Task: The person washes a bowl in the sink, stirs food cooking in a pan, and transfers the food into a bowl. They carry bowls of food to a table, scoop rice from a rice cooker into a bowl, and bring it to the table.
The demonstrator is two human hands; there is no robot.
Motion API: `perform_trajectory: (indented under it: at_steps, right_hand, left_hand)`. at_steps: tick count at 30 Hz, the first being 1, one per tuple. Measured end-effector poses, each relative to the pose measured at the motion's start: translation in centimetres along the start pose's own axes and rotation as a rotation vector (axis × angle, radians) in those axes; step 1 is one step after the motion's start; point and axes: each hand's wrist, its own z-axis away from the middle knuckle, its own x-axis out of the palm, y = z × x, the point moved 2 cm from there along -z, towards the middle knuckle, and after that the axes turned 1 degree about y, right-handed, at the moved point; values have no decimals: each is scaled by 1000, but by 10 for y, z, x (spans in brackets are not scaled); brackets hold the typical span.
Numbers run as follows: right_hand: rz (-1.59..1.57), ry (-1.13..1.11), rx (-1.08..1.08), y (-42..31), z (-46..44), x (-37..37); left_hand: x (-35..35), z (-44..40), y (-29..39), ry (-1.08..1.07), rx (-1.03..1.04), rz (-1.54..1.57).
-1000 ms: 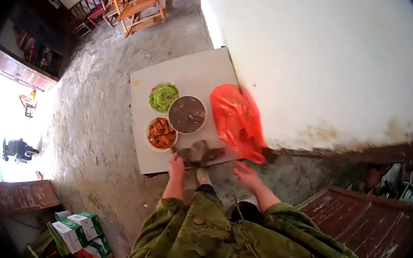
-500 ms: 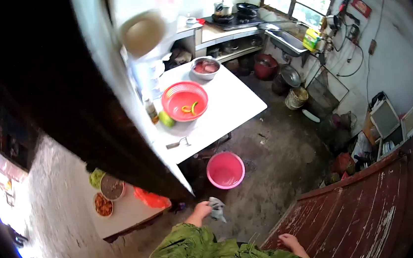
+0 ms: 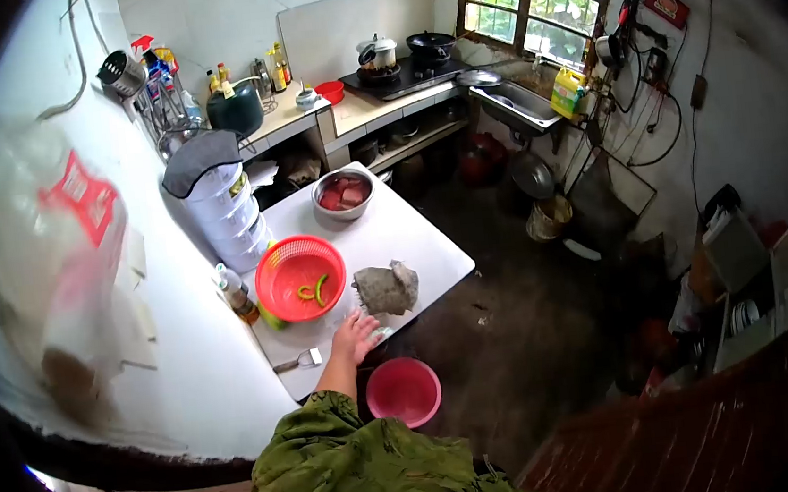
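Note:
My left hand [image 3: 355, 337] reaches over the near edge of the white table [image 3: 401, 217], fingers spread and holding nothing. Just past its fingertips is a grey rag [image 3: 387, 289]; I cannot tell whether it lies on the tabletop or is still in the air. To the left of the hand lies a small tool with a dark handle and a pale flat head [image 3: 308, 359]. A red plastic colander [image 3: 269, 277] with green peppers [image 3: 321, 291] in it stands beyond. Below the hand, on the floor, is a pink basin [image 3: 403, 392]. My right hand is out of view.
A metal bowl of meat [image 3: 343, 194] stands at the table's far end. Stacked white containers [image 3: 225, 210] and bottles [image 3: 235, 290] line the wall side. Farther back are a stove [image 3: 406, 76] and a sink [image 3: 518, 106]. A wooden door [image 3: 669, 438] is at lower right.
The view has moved past the doorway into the kitchen. My left hand has let go of the rag and come up to the table. My right hand has left the view.

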Motion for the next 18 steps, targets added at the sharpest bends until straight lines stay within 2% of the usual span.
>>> perform_trajectory:
  at_steps: [1,3,5,7,8,10,11,13,15,18]
  right_hand:
    - [18,-15,-31,-28,-10,-8]
    - [65,-49,-84,-81,-31,-24]
    - [158,-91,-129,-136,-55,-44]
    - [273,-142,-178,-195,-81,-62]
    - [340,-169,-198,-224,-95,-71]
    - [492,-209,-236,-285,-123,-89]
    - [550,-223,-251,-315,-130,-93]
    - [660,-238,-283,-377,-146,-102]
    - [758,-245,-326,-432,-160,-102]
    - [886,-275,-391,-494,-169,-81]
  left_hand:
    - [13,1,5,-225,-122,103]
    - [-16,-54,-44,8,-136,-552]
    - [47,24,-26,15,540,-2207]
    - [22,-4,-54,-51,432,-1430]
    - [22,3,-53,41,441,-1406]
    - [34,42,-54,226,814,-1555]
    - [43,70,-51,335,804,-1536]
    - [62,122,-25,640,914,-1290]
    - [54,168,-2,999,1180,-1372]
    - [95,288,57,1407,1372,-1006]
